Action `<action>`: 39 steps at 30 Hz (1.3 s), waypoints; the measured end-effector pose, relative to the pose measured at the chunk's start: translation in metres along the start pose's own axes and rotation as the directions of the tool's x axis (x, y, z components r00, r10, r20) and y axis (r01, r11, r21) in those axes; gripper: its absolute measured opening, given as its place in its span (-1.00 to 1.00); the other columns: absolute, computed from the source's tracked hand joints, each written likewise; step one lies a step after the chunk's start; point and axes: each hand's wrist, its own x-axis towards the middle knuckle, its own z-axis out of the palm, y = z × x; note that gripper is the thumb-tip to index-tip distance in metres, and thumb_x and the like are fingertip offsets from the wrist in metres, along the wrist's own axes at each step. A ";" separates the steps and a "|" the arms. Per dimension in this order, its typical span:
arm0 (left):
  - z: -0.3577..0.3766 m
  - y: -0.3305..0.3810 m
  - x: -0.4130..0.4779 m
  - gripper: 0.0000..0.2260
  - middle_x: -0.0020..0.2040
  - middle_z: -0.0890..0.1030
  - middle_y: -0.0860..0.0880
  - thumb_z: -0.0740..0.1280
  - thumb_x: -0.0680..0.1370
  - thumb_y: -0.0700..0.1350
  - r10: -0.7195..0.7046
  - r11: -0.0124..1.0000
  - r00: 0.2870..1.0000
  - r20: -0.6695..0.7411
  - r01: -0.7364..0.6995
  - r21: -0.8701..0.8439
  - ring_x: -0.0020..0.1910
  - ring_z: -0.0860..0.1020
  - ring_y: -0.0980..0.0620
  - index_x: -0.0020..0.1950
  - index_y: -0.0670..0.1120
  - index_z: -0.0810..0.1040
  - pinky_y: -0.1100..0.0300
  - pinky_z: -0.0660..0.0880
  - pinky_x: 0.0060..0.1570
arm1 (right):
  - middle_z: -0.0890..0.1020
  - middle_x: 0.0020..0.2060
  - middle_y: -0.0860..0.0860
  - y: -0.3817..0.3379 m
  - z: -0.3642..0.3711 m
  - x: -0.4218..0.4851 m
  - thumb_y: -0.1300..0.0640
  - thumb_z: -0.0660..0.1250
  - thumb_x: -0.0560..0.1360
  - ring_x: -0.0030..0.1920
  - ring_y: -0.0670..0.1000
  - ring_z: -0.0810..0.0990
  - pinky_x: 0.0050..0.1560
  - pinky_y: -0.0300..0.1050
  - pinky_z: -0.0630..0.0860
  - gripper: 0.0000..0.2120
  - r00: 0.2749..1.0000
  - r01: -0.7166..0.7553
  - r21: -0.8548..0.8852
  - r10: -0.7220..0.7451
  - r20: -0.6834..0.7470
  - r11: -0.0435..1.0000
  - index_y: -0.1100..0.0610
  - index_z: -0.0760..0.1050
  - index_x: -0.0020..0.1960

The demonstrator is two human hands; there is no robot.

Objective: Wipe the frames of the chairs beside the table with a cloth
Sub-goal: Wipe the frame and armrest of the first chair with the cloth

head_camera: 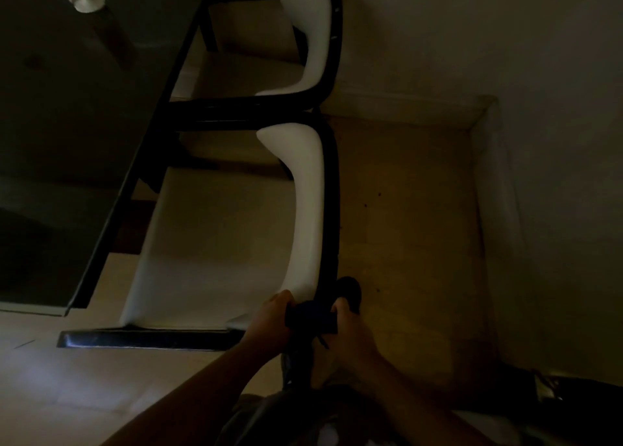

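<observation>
Dark cloth [312, 317] bunched around the black frame [332, 209] of the near chair [215, 243], at its closest corner, pinched there between left hand [269, 317] and right hand [350, 327], fingers of both curled shut on it. Looks like wiping step under way on the backrest rail; next probably calls for sliding along the rail toward the far chair [313, 41], tucked against the table [84, 108], frame likely untouched.

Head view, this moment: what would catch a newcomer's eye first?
The two chairs' white padded backs glow in the dim room, the near one at centre, the far one above, both edged in black frame. At the bottom, the left hand and right hand press a dark cloth around that frame's corner.
</observation>
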 end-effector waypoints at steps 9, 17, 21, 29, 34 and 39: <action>0.007 -0.013 -0.011 -0.83 -0.25 0.40 0.11 0.30 0.50 -0.13 0.025 0.999 1.000 0.008 -0.025 0.027 -0.34 0.37 0.16 -0.17 0.03 0.30 0.30 0.26 -0.41 | 0.47 -0.32 -0.13 -0.005 0.013 -0.012 -0.22 0.22 0.42 -0.38 -0.13 0.46 -0.42 -0.19 0.31 -0.70 0.998 -0.060 0.012 0.060 -0.022 0.998 -0.10 0.23 0.02; -0.014 0.010 0.019 -0.81 -0.18 0.41 0.02 0.34 0.48 -0.11 0.070 0.996 0.998 -0.001 -0.070 -0.051 -0.28 0.41 0.08 -0.16 -0.05 0.32 0.28 0.23 -0.42 | 0.57 -0.16 -0.10 -0.027 -0.005 0.005 -0.13 0.39 0.48 -0.23 -0.06 0.57 -0.35 -0.23 0.35 -0.67 0.980 -0.151 0.152 0.168 -0.109 0.977 0.03 0.38 0.08; -0.020 0.021 0.034 -0.78 -0.19 0.41 0.02 0.38 0.42 -0.09 0.051 0.994 0.998 -0.044 -0.055 -0.097 -0.26 0.45 0.01 -0.18 -0.07 0.32 0.16 0.36 -0.35 | 0.58 -0.17 -0.02 -0.032 -0.017 0.024 -0.05 0.38 0.50 -0.24 -0.01 0.59 -0.34 -0.15 0.42 -0.75 0.969 -0.178 0.166 0.202 -0.142 0.970 0.06 0.37 0.00; -0.034 0.052 0.094 -0.81 -0.17 0.44 0.00 0.35 0.50 -0.13 -0.051 0.985 0.988 -0.144 0.026 -0.173 -0.22 0.48 0.00 -0.14 -0.04 0.32 0.17 0.38 -0.31 | 0.58 -0.07 0.10 -0.052 -0.057 0.082 0.17 0.37 0.52 -0.08 0.09 0.59 -0.14 -0.01 0.55 -0.80 0.960 -0.105 0.265 0.167 -0.225 0.958 0.19 0.40 0.06; -0.066 0.079 0.159 -0.84 -0.21 0.42 0.05 0.33 0.50 -0.11 -0.084 0.987 0.980 -0.183 0.056 -0.153 -0.24 0.52 -0.04 -0.06 -0.03 0.34 0.08 0.47 -0.30 | 0.52 -0.22 -0.06 -0.072 -0.100 0.147 0.16 0.41 0.49 -0.26 -0.05 0.53 -0.37 -0.19 0.40 -0.77 0.967 -0.066 0.335 0.144 -0.211 0.940 0.13 0.36 0.01; -0.103 0.107 0.232 -0.83 -0.16 0.45 -0.02 0.32 0.51 -0.14 -0.112 0.986 0.964 -0.239 0.077 -0.150 -0.20 0.53 -0.11 -0.01 -0.09 0.33 0.06 0.46 -0.28 | 0.58 -0.11 0.09 -0.094 -0.149 0.225 0.09 0.41 0.50 -0.15 0.09 0.59 -0.24 0.02 0.53 -0.76 0.980 -0.007 0.245 0.056 -0.193 0.969 0.12 0.35 0.00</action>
